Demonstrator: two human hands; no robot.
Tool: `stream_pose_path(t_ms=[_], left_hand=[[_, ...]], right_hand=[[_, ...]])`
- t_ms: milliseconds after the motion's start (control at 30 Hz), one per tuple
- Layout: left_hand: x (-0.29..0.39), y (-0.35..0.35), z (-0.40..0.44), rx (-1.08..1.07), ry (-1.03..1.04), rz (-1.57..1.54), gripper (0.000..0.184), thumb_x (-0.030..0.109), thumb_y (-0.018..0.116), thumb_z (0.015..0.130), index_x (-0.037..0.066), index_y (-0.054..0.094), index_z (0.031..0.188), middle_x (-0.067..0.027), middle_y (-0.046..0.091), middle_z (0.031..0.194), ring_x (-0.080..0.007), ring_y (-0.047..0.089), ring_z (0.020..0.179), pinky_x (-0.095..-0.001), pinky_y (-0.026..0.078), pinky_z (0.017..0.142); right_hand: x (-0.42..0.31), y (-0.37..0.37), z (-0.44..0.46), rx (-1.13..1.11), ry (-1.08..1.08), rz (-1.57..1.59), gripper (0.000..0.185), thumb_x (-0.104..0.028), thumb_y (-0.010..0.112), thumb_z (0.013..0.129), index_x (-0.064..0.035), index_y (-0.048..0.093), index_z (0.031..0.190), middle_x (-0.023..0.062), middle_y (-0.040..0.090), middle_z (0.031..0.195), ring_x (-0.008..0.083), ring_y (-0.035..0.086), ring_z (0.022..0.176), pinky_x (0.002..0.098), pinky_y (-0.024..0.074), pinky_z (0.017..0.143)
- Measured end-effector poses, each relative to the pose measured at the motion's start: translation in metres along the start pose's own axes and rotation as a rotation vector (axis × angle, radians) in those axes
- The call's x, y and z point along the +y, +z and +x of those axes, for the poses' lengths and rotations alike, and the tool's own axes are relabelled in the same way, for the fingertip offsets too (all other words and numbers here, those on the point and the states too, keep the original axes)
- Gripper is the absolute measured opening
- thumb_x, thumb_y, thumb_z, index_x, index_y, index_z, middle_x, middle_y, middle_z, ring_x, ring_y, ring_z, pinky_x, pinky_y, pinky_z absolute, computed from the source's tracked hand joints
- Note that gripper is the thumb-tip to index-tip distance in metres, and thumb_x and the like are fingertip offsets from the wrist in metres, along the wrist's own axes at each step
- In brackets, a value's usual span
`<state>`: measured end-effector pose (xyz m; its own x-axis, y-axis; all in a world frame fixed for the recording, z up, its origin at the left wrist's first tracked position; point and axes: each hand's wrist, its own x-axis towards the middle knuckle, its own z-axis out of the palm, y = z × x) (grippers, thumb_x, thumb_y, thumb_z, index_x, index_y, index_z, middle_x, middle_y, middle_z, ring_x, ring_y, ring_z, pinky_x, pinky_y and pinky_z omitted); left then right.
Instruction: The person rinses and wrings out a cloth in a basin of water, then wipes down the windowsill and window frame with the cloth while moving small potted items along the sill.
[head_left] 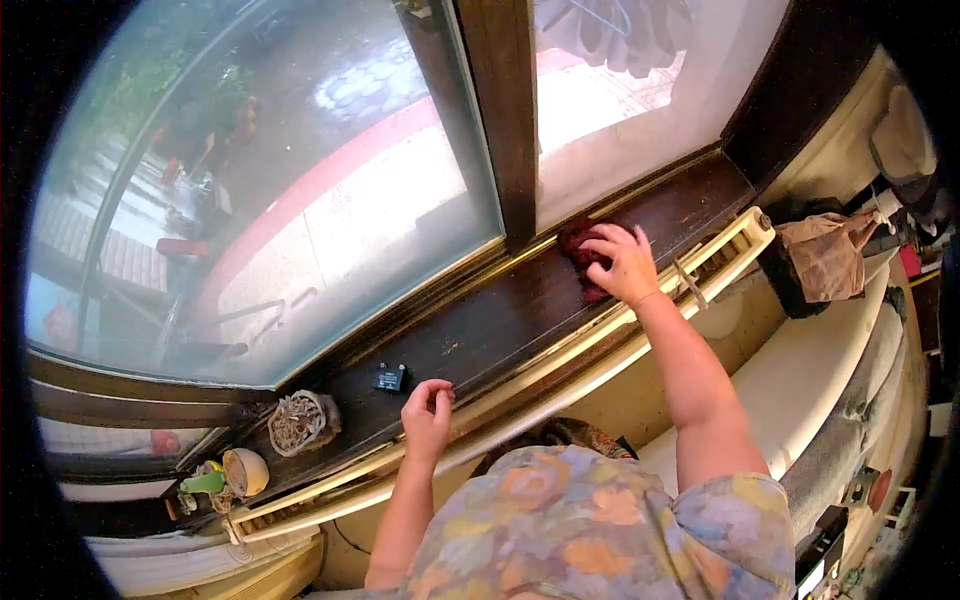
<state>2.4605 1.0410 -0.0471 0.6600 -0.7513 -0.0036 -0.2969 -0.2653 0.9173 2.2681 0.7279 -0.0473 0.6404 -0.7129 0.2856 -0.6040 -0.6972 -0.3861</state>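
Observation:
A dark red cloth (583,262) lies crumpled on the dark wooden windowsill (480,320), against the window frame. My right hand (622,262) is on top of it, fingers bent and gripping the cloth; part of the cloth is hidden beneath the hand. My left hand (428,415) hovers by the front edge of the sill with its fingers curled in, and nothing shows in them. Just left of that hand sits a small black box-shaped device (390,377) with light markings and two small metal points on top.
A wicker basket (303,422), a round cream pot (245,472) and a green object (204,482) stand at the sill's left end. A cream radiator (520,418) runs along the front. Large window glass (330,200) rises behind. A brown bag (825,255) hangs at right.

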Motion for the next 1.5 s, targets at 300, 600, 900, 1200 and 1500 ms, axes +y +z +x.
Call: stream_pose_path(t_ms=[300, 600, 900, 1200, 1500], left_hand=[[-0.010, 0.002, 0.000, 0.061, 0.042, -0.023, 0.008, 0.001, 0.052, 0.084, 0.002, 0.060, 0.087, -0.0028, 0.061, 0.074, -0.0077, 0.057, 0.068, -0.0207, 0.046, 0.061], [-0.014, 0.002, 0.006, 0.085, 0.016, 0.058, 0.007, 0.002, 0.053, 0.084, 0.002, 0.059, 0.086, -0.0015, 0.059, 0.073, -0.0071, 0.055, 0.066, -0.0203, 0.044, 0.060], [-0.011, 0.003, 0.003, 0.092, -0.011, 0.072, 0.008, 0.000, 0.051, 0.084, 0.001, 0.059, 0.087, -0.0004, 0.057, 0.073, -0.0053, 0.052, 0.064, -0.0187, 0.042, 0.058], [-0.014, 0.009, 0.001, 0.183, 0.019, 0.057, 0.008, 0.000, 0.052, 0.083, 0.003, 0.060, 0.085, 0.0005, 0.057, 0.072, -0.0046, 0.052, 0.062, -0.0180, 0.042, 0.056], [-0.017, 0.011, 0.003, 0.200, 0.060, 0.096, 0.007, 0.002, 0.053, 0.082, 0.002, 0.060, 0.082, 0.0006, 0.057, 0.066, -0.0050, 0.051, 0.058, -0.0193, 0.041, 0.054]], right_hand=[[0.010, -0.003, 0.009, 0.129, 0.251, -0.265, 0.032, -0.026, 0.061, 0.066, -0.0167, 0.065, 0.096, 0.0033, 0.055, 0.115, 0.0245, 0.049, 0.105, 0.0442, 0.0392, 0.082], [-0.107, 0.035, -0.023, 0.067, -0.246, -0.029, 0.039, -0.025, 0.061, 0.065, -0.0141, 0.062, 0.102, 0.0080, 0.055, 0.108, 0.0243, 0.049, 0.096, 0.0397, 0.0376, 0.076], [0.013, -0.003, 0.007, 0.061, -0.040, -0.122, 0.031, -0.028, 0.063, 0.068, -0.0197, 0.065, 0.098, -0.0012, 0.057, 0.112, 0.0198, 0.049, 0.102, 0.0403, 0.0378, 0.080], [0.111, -0.035, 0.038, 0.104, 0.503, -0.257, 0.041, -0.028, 0.058, 0.073, -0.0187, 0.060, 0.113, 0.0020, 0.051, 0.125, 0.0228, 0.044, 0.112, 0.0448, 0.0377, 0.087], [-0.014, -0.008, -0.008, 0.091, 0.075, -0.179, 0.029, -0.025, 0.063, 0.064, -0.0172, 0.064, 0.092, 0.0018, 0.056, 0.103, 0.0222, 0.049, 0.097, 0.0411, 0.0395, 0.074]])
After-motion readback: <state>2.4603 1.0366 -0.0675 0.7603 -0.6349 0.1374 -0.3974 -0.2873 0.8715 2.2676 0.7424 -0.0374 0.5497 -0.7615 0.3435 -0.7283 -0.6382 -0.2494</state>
